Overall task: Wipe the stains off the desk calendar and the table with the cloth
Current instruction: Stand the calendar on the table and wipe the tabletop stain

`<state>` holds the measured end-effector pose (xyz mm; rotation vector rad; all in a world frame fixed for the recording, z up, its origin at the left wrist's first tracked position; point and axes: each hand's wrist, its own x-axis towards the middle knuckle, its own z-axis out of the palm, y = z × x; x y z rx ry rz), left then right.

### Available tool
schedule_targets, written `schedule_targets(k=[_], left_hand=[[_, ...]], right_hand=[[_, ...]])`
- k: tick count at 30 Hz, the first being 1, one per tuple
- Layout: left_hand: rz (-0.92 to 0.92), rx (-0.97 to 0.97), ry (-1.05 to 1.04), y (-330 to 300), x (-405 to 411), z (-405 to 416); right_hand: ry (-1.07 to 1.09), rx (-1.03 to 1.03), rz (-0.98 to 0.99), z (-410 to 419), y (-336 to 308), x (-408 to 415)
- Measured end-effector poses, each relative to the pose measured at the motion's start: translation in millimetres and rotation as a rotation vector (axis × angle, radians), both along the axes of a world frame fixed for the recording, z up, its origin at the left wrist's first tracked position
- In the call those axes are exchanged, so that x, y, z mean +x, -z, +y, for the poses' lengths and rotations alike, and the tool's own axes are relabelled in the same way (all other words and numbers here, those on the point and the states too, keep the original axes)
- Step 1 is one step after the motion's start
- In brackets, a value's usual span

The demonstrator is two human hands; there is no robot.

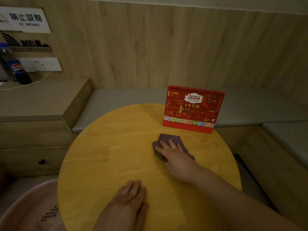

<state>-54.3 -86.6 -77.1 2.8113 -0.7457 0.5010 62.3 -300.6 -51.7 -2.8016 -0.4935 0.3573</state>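
Here two flat hands (fingers straight): right hand (173, 153) presses one cloth (168, 140), left hand (130, 197) rests on one table (103, 155).

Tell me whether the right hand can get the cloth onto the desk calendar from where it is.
Probably yes. The right hand presses the cloth flat on the table just in front of the desk calendar, with nothing between them.

Dim light. A wood-panelled wall (150, 44) carries a no-smoking sign (25, 20) and, below it, a socket plate (43, 64). Under the wall runs a grey cushioned bench (126, 100); left of it, a wooden drawer cabinet (33, 134).
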Motion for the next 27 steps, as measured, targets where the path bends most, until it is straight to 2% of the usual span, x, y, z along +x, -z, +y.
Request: schedule_targets(k=[3,6,9,11,13,17,20,24,27], left_hand=[[-0.004,0.0,-0.02,-2,-3,0],[0.011,0.031,-0.036,-7,-5,0],[0.059,0.06,-0.042,-8,-6,0],[0.079,0.065,-0.044,-9,-7,-1],[0.089,0.066,-0.05,-11,-8,-2],[0.142,0.07,-0.073,-13,-9,-6],[0.169,0.067,-0.071,-15,-10,-7],[0.205,0.071,-0.053,-16,-7,-4],[0.216,0.085,-0.038,-18,-5,-3]], right_hand=[[-0.046,-0.031,-0.011,-8,6,-44],[-0.109,-0.078,0.071,-21,7,-84],[-0.206,-0.21,-0.099,-33,20,-123],[-0.217,-0.276,-0.306,-45,37,-142],[-0.262,-0.315,-0.359,-56,52,-149],[-0.196,-0.227,-0.176,-56,32,-119],[-0.157,0.008,0.108,-57,30,-94],[-0.03,0.037,-0.06,-42,13,-49],[0.03,-0.018,-0.047,-27,-3,-2]])
